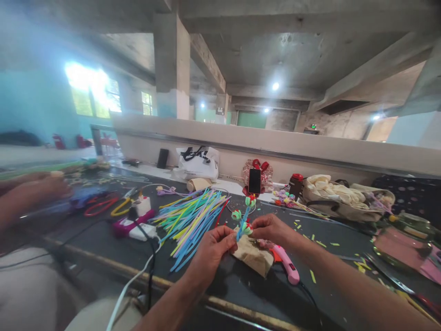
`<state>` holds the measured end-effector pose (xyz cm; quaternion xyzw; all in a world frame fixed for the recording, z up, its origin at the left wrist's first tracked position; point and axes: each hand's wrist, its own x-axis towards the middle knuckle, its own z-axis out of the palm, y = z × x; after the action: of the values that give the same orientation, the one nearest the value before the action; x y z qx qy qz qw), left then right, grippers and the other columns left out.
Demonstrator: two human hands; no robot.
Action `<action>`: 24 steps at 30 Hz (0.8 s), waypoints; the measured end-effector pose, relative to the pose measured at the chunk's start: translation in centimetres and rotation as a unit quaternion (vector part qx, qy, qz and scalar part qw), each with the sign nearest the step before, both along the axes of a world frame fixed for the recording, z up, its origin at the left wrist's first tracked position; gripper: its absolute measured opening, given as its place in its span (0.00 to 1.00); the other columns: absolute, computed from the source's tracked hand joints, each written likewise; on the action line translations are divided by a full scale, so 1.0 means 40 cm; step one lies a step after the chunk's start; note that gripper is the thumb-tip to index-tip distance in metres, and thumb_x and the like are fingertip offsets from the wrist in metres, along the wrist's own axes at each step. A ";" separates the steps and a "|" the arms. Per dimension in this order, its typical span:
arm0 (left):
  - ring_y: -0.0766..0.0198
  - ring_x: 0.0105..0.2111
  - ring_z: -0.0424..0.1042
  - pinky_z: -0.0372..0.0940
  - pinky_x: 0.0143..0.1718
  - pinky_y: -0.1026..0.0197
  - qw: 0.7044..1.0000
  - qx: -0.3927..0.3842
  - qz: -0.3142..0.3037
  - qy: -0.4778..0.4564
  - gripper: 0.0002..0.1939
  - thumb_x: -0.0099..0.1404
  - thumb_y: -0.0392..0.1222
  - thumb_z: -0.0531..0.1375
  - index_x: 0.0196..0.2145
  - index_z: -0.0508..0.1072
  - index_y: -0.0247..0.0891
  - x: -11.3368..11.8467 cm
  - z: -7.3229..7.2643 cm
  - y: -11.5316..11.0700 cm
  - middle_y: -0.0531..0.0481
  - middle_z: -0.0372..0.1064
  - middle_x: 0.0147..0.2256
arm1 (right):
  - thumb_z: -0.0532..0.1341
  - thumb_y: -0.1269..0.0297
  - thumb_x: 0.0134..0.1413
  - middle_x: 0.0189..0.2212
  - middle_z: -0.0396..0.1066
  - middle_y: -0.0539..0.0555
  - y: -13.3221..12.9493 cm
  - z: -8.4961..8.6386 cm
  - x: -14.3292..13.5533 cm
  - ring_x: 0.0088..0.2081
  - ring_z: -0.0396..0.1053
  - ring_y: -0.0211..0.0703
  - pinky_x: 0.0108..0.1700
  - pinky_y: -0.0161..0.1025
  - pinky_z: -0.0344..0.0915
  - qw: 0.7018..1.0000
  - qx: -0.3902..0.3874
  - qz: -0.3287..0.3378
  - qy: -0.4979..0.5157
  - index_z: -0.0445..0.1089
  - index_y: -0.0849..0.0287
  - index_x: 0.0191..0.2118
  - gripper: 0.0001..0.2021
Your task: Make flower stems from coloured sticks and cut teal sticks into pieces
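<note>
A pipe-cleaner flower stem (242,224), blue with several green, white and red blooms, stands nearly upright between my hands. My left hand (214,248) pinches the lower part of this stem between thumb and fingers. From the other side, my right hand (272,228) is closed at the lowest bloom (246,229), its fingertips partly hidden behind it. Just below my hands lies a piece of brown paper or card (255,257). Beside it rests a pink glue gun (287,265), its nozzle end partly covered by the brown piece.
Blue, yellow and lilac pipe cleaners (196,218) lie left of my hands. A power strip (138,230) and cables are nearer the edge. Phone (254,181), bags and a dark bottle (295,185) stand behind. Scissors (389,273) and a glass jar (403,243) are right; a co-worker's hand (44,191) is left.
</note>
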<state>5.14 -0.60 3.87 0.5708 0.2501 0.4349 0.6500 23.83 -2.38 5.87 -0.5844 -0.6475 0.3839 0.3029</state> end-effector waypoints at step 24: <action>0.76 0.12 0.49 0.43 0.14 0.69 0.997 -0.032 0.032 0.065 0.12 0.44 0.47 0.61 0.18 0.66 0.35 -0.017 0.008 0.023 0.59 0.55 0.12 | 0.61 0.70 0.36 0.33 0.68 0.48 -0.045 -0.033 -0.172 0.36 0.63 0.39 0.43 0.38 0.56 0.943 0.104 -0.030 0.314 0.67 0.57 0.39 0.17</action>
<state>4.47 0.32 4.20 0.5686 0.3242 0.4094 0.6356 16.96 -4.17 4.55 -0.4187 -0.5376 0.4695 0.5615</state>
